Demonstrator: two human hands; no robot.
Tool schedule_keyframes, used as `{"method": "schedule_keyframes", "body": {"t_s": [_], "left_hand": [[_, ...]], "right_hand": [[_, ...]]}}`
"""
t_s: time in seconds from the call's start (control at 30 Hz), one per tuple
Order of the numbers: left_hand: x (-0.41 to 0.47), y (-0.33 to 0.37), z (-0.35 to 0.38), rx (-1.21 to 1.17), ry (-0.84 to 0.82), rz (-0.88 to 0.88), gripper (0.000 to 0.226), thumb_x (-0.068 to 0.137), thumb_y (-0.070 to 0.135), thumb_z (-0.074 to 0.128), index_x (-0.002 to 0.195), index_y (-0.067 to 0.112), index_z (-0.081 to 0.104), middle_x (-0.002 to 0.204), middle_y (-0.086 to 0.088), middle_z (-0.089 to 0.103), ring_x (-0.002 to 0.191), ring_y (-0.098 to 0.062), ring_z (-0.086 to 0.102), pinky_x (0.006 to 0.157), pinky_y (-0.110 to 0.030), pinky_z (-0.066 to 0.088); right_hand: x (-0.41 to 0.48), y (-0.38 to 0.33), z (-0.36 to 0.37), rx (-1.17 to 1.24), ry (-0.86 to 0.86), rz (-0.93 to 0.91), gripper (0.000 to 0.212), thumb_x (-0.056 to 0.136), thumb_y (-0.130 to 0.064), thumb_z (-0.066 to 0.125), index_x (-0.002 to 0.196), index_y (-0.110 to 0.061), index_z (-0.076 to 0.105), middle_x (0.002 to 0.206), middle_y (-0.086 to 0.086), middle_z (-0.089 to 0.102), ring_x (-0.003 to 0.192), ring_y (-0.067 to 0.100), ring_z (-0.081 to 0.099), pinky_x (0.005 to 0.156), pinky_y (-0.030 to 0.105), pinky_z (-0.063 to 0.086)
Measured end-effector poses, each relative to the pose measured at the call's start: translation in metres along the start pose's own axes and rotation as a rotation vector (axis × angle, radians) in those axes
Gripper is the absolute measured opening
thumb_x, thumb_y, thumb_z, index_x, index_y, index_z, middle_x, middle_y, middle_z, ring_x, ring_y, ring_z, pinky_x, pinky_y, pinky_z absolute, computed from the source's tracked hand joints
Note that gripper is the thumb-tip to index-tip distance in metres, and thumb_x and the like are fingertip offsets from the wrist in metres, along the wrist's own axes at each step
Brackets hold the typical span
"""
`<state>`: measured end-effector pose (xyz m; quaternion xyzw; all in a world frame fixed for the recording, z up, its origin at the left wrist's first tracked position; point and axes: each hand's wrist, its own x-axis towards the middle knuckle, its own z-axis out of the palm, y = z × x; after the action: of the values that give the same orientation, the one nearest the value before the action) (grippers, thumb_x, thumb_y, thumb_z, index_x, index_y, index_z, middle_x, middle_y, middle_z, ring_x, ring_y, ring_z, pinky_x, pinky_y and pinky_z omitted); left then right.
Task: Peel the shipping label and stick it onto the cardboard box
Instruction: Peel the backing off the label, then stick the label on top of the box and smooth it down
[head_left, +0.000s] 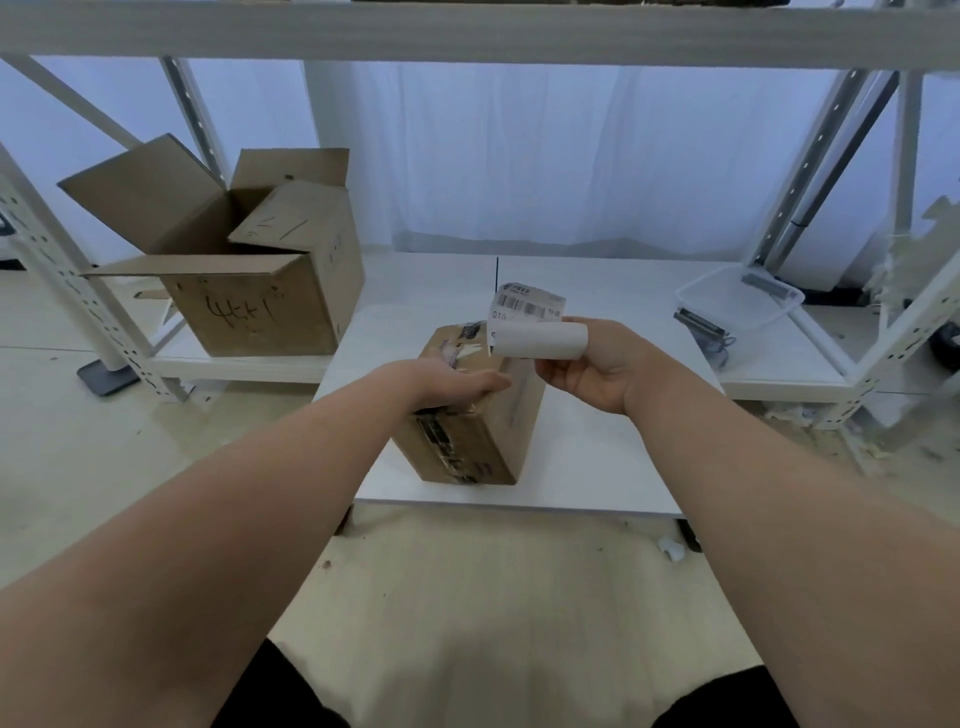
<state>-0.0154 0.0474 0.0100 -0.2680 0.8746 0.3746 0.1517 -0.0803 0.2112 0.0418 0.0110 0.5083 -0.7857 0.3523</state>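
Note:
A small taped cardboard box (470, 436) stands on a low white table (587, 467). My left hand (457, 382) lies flat on the box's top, fingers pointing right. My right hand (602, 364) holds the shipping label (524, 306) just above the box's far right corner. The label's printed barcode face points up and away, while its white backing (545, 340) curls down towards my thumb. Whether the label's lower edge touches the box is hidden by the curl.
A larger open cardboard box (249, 260) with handwriting sits on the low rack shelf at the left. A clear plastic tray (737, 304) with a dark tool beside it lies at the right. White rack posts frame both sides; scraps litter the floor at the right.

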Motion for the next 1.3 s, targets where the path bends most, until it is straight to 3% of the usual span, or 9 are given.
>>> {"method": "schedule_keyframes", "body": {"t_s": [0.17, 0.33, 0.43, 0.53, 0.63, 0.87, 1.0, 1.17, 1.3], "left_hand": [[-0.006, -0.009, -0.01, -0.246, 0.068, -0.006, 0.094, 0.061, 0.072, 0.06, 0.14, 0.029, 0.033, 0.124, -0.006, 0.057, 0.104, -0.028, 0.059, 0.095, -0.042, 0.048], [-0.015, 0.008, -0.013, -0.465, 0.009, 0.066, 0.046, 0.088, 0.058, 0.044, 0.117, 0.024, 0.053, 0.091, -0.003, 0.065, 0.076, -0.017, 0.063, 0.056, -0.025, 0.045], [-0.017, 0.016, -0.006, -0.504, -0.066, 0.025, 0.046, 0.087, 0.064, 0.038, 0.095, 0.023, 0.058, 0.091, -0.006, 0.065, 0.084, -0.022, 0.062, 0.07, -0.033, 0.051], [-0.011, 0.011, -0.002, -0.553, -0.142, -0.026, 0.058, 0.082, 0.07, 0.039, 0.107, 0.021, 0.057, 0.111, -0.015, 0.062, 0.103, -0.031, 0.06, 0.088, -0.047, 0.05], [-0.006, 0.009, 0.003, -0.598, -0.128, -0.03, 0.052, 0.083, 0.064, 0.045, 0.106, 0.02, 0.059, 0.113, -0.015, 0.063, 0.105, -0.032, 0.061, 0.092, -0.048, 0.05], [-0.004, 0.008, 0.013, -0.481, -0.102, 0.009, 0.055, 0.079, 0.054, 0.065, 0.115, 0.013, 0.06, 0.11, -0.006, 0.068, 0.095, -0.024, 0.066, 0.075, -0.035, 0.055], [-0.003, 0.001, 0.011, -0.375, -0.043, -0.017, 0.055, 0.081, 0.055, 0.063, 0.114, 0.011, 0.059, 0.104, -0.007, 0.068, 0.093, -0.025, 0.066, 0.08, -0.037, 0.055], [-0.007, 0.0, 0.01, -0.382, 0.024, -0.054, 0.044, 0.086, 0.047, 0.061, 0.107, 0.01, 0.052, 0.081, -0.001, 0.058, 0.07, -0.016, 0.057, 0.055, -0.027, 0.046], [-0.007, 0.001, 0.012, -0.383, 0.066, -0.033, 0.041, 0.084, 0.046, 0.064, 0.102, 0.012, 0.048, 0.077, 0.0, 0.056, 0.068, -0.017, 0.056, 0.056, -0.03, 0.048]], "right_hand": [[0.0, -0.002, -0.009, 0.146, 0.171, -0.085, 0.025, 0.092, 0.011, 0.04, 0.105, -0.002, 0.057, 0.088, 0.017, 0.062, 0.07, 0.024, 0.06, 0.047, 0.02, 0.053], [0.001, -0.008, -0.019, 0.188, 0.235, -0.146, 0.02, 0.095, 0.006, 0.04, 0.098, -0.006, 0.056, 0.093, 0.017, 0.063, 0.075, 0.025, 0.061, 0.047, 0.02, 0.053], [0.001, -0.009, -0.025, 0.16, 0.191, -0.147, 0.016, 0.093, 0.004, 0.047, 0.096, -0.008, 0.058, 0.097, 0.015, 0.064, 0.08, 0.025, 0.063, 0.05, 0.021, 0.055], [0.0, -0.011, -0.03, 0.106, 0.158, -0.13, 0.014, 0.089, 0.004, 0.056, 0.097, -0.007, 0.058, 0.104, 0.016, 0.065, 0.084, 0.025, 0.065, 0.058, 0.023, 0.057], [-0.002, -0.012, -0.032, 0.083, 0.141, -0.103, 0.014, 0.089, 0.004, 0.055, 0.099, -0.006, 0.058, 0.097, 0.015, 0.066, 0.079, 0.023, 0.064, 0.053, 0.021, 0.056], [-0.004, -0.009, -0.022, 0.022, 0.091, -0.052, 0.024, 0.096, 0.004, 0.038, 0.085, -0.007, 0.057, 0.081, 0.013, 0.061, 0.067, 0.019, 0.057, 0.049, 0.019, 0.05], [0.003, 0.0, -0.021, -0.16, 0.093, 0.036, 0.028, 0.095, 0.006, 0.034, 0.103, -0.006, 0.058, 0.089, 0.013, 0.061, 0.068, 0.019, 0.055, 0.051, 0.02, 0.047], [0.013, 0.006, -0.017, -0.144, 0.122, 0.029, 0.033, 0.091, 0.01, 0.037, 0.111, -0.006, 0.058, 0.093, 0.013, 0.062, 0.07, 0.019, 0.057, 0.044, 0.017, 0.048], [0.02, 0.007, -0.025, -0.061, 0.147, 0.041, 0.04, 0.092, 0.011, 0.031, 0.121, -0.005, 0.054, 0.103, 0.019, 0.061, 0.075, 0.023, 0.055, 0.041, 0.016, 0.047]]}}
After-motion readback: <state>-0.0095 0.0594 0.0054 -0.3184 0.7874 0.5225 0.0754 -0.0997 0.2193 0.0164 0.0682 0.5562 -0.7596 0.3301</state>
